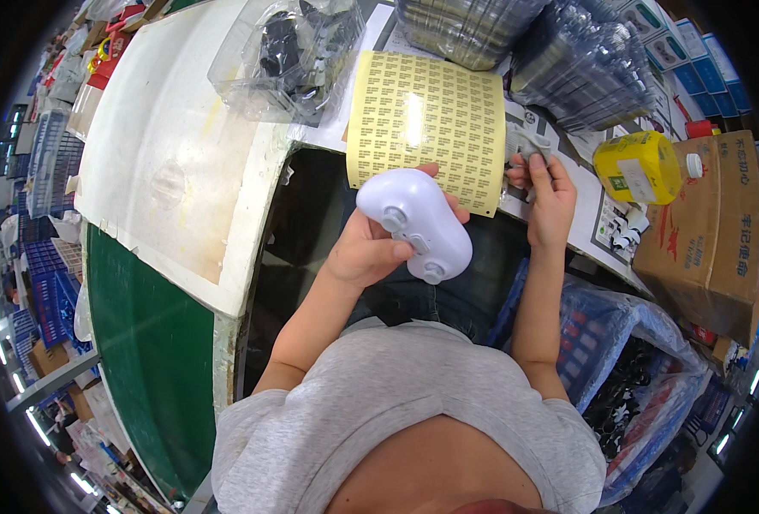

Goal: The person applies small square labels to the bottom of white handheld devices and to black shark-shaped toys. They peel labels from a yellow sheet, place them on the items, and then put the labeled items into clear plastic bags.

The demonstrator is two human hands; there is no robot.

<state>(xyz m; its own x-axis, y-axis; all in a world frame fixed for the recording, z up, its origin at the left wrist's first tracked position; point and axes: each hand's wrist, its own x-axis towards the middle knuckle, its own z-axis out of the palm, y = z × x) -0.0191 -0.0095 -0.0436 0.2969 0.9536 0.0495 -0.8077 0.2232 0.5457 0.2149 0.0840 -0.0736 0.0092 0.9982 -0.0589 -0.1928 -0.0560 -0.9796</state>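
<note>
A white game controller [440,221] is held up in my left hand [369,247], its two thumbsticks facing me and my thumb on its lower edge. My right hand [546,193] pinches a crumpled grey cloth [528,142] near the table's edge. Between and beyond the hands lies a yellow sheet of printed stickers [427,115], which overhangs the near edge of the table.
A clear plastic box [283,58] with black parts stands beyond the sheet. Stacked clear plastic trays [578,64] are at the back right. To the right are a bottle of yellow liquid [639,167], a cardboard box [707,231] and a plastic-lined blue crate [636,385].
</note>
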